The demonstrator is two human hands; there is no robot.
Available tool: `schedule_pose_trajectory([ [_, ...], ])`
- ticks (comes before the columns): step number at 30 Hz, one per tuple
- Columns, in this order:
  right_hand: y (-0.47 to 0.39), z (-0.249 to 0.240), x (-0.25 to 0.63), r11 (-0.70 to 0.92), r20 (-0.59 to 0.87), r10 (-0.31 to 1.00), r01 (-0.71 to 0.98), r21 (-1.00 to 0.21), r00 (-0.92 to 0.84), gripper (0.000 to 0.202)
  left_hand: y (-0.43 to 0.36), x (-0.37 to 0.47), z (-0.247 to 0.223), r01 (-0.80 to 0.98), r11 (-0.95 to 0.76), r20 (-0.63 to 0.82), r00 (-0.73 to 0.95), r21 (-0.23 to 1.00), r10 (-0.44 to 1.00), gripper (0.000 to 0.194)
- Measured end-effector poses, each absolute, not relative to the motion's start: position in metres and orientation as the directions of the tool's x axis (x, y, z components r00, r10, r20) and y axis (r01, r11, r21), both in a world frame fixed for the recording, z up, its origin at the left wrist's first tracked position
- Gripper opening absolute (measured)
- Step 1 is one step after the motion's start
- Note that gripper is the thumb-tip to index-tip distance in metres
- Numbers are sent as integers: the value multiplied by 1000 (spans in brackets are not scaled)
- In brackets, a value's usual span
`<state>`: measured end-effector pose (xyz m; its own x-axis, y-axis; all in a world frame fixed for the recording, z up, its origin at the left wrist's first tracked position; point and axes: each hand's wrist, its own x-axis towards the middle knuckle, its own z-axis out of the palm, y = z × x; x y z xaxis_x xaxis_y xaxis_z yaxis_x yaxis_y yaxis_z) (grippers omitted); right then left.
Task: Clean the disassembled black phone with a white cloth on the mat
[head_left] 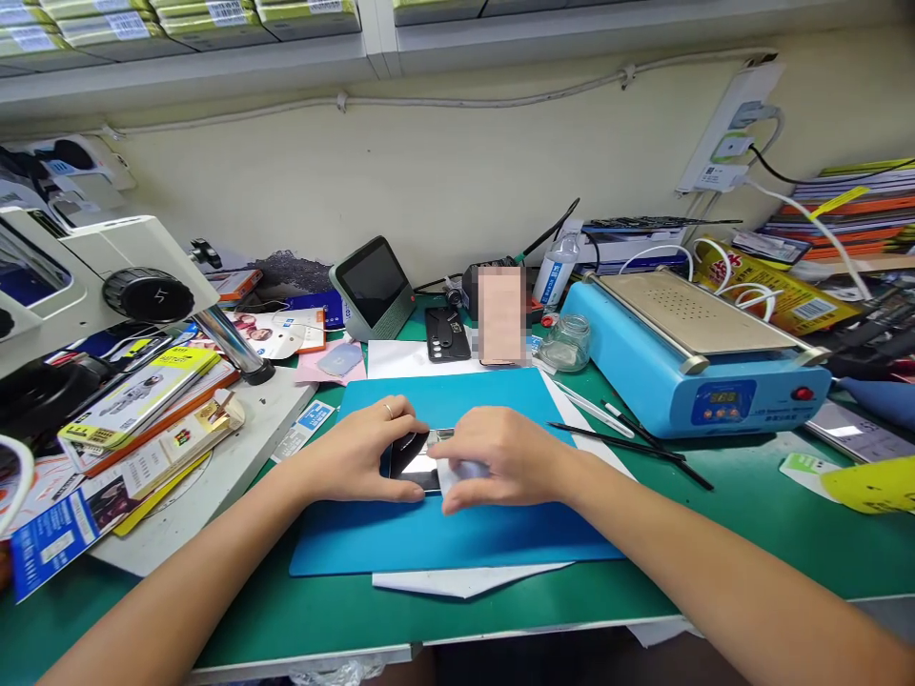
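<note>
On the blue mat (457, 534) lies a dark, glossy phone (416, 462), its surface reflecting bright light. My left hand (361, 453) holds it by the edges from the left, thumb along the near side and fingers at the far side. A ring is on one of its fingers. Over the phone's right part is my right hand (497, 457), fingers closed on a thin, whitish wipe (468, 470) that rests against the glass. My right fingers hide much of the wipe and the phone's right end.
Right of the mat lie black tweezers (615, 440) and a blue heating machine (679, 381). Behind stand a glass jar (568, 343), a black phone case (448, 333) and a smart display (372, 286). A microscope stand (243, 343) and stacked boxes (139, 405) crowd the left.
</note>
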<state>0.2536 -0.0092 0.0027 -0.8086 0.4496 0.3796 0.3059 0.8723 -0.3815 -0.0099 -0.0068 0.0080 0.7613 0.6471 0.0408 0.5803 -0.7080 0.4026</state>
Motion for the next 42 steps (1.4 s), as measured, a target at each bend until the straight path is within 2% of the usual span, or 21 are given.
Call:
schedule_pose_trajectory([
  [2, -9, 2, 254, 875, 385, 441, 293, -385, -811, 52, -7, -10, 8, 584, -707, 38, 760, 400, 649, 62],
  [7, -5, 1, 260, 857, 430, 512, 405, -320, -743, 43, -7, -10, 9, 588, -701, 25, 759, 404, 651, 66],
  [11, -8, 1, 256, 887, 408, 439, 315, -338, -800, 36, -6, -10, 9, 588, -704, 16, 763, 399, 646, 64],
  [17, -4, 0, 262, 858, 426, 510, 409, -311, -747, 40, -7, -11, 9, 594, -698, 13, 758, 400, 652, 65],
  [22, -6, 1, 260, 889, 421, 445, 333, -315, -791, 37, -8, -11, 10, 587, -703, 25, 760, 402, 650, 58],
  [28, -3, 1, 260, 862, 441, 503, 390, -325, -744, 43, -8, -10, 10, 594, -696, 14, 756, 404, 654, 58],
  [33, -7, 0, 255, 888, 431, 446, 327, -323, -784, 39, -8, -9, 11, 584, -703, 33, 759, 406, 650, 53],
  [38, 4, 1, 267, 844, 442, 532, 410, -345, -723, 42, -8, -9, 13, 590, -706, 28, 759, 391, 650, 57],
  [42, 0, 1, 265, 840, 417, 533, 401, -365, -737, 39, -9, -10, 14, 595, -712, 24, 760, 373, 649, 58],
])
